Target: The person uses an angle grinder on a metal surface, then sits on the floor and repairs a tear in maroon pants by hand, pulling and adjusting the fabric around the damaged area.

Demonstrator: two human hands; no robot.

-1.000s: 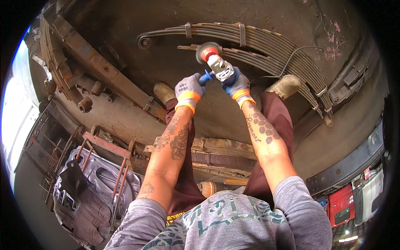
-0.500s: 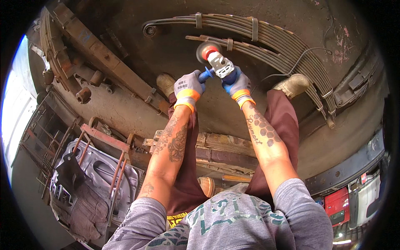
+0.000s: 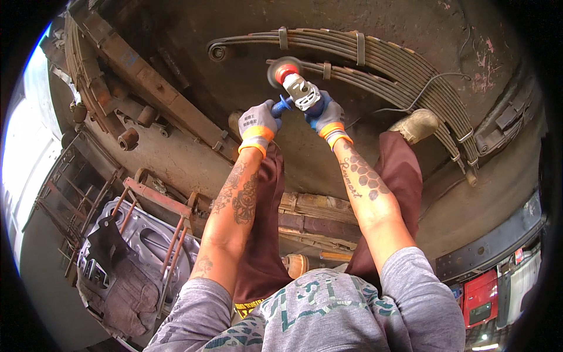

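Note:
I hold an angle grinder [image 3: 298,89] out in front of me with both gloved hands. My left hand [image 3: 258,122] grips its blue side handle, and my right hand [image 3: 326,115] wraps the blue body. The grinder's disc [image 3: 281,70] sits at the near end of a short rusty leaf spring [image 3: 375,85] lying on the dirty floor. A longer curved leaf spring pack [image 3: 358,50] lies just behind it. Both gloves are grey with orange cuffs.
More leaf spring stacks and steel beams [image 3: 126,76] lie at the left. A rusty metal frame and grey panel [image 3: 141,234] sit at lower left. My boot [image 3: 416,124] rests near the springs. Wooden blocks [image 3: 319,214] lie under my legs. A black steel rail [image 3: 492,246] runs at right.
The view has shifted slightly, with the grinder and both hands sitting a little lower and further right. The disc stays at the end of the short leaf spring.

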